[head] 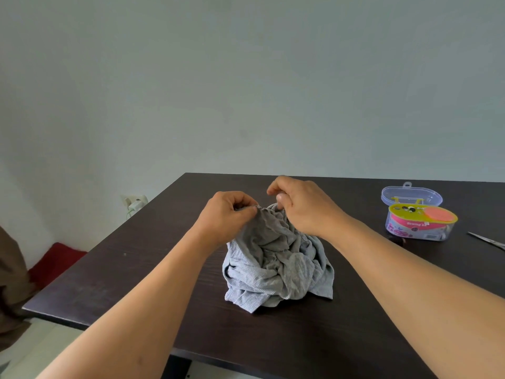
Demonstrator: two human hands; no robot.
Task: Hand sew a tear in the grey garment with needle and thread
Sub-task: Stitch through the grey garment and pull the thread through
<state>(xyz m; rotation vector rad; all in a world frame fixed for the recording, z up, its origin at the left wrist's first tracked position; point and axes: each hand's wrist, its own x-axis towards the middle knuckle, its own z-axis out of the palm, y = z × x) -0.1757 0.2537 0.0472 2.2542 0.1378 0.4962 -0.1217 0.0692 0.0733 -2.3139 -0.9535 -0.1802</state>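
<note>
1. Your left hand (231,212) has its fingers curled and pinches the top fold of the grey garment (276,258), which sits bunched in a heap on the middle of the dark table (131,269), its peak lifted between your hands.
2. Your right hand (303,206) also has curled fingers, gripping the same raised fold just beside the left; thumb and forefinger look pinched as if on something fine, but you cannot tell from here whether that is a needle.
3. The risk: with the cloth so crumpled, you may catch a second layer underneath and stitch the folds together. Spread the fabric around the tear before driving a stitch.
4. If a needle is between those close-set fingertips, a push towards the left hand could prick it.
5. Pulling the thread hard on this soft knit would likely pucker the seam.
6. The tear itself is hidden inside the folds and behind your fingers.
7. Needle and thread are too fine to make out.
8. The open sewing kit (420,222) stands well apart at your right; the scissors (489,241) beside it are cut off by the frame edge.
</note>
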